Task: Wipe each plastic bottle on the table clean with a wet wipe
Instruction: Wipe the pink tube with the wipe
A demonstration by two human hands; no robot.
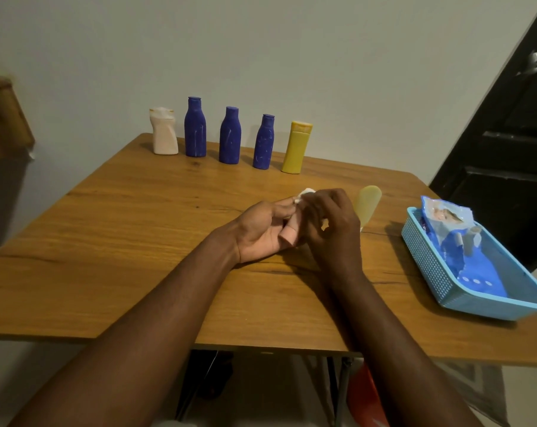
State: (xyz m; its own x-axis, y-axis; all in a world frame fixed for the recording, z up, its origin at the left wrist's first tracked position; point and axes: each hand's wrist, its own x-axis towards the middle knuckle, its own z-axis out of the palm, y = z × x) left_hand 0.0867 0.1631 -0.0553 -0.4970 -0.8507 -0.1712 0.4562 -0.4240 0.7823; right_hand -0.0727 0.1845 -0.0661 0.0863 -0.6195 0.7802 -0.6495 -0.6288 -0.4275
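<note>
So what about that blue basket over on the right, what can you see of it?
The blue basket is a shallow, rectangular tray that looks like light blue plastic, its walls pierced in a fine lattice under a smooth rim. It sits flat on the wooden table near the right side, turned at an angle. Inside lies a crinkled blue and white wipe pack, whose far end rises above the rim. Nothing else touches it.
</note>
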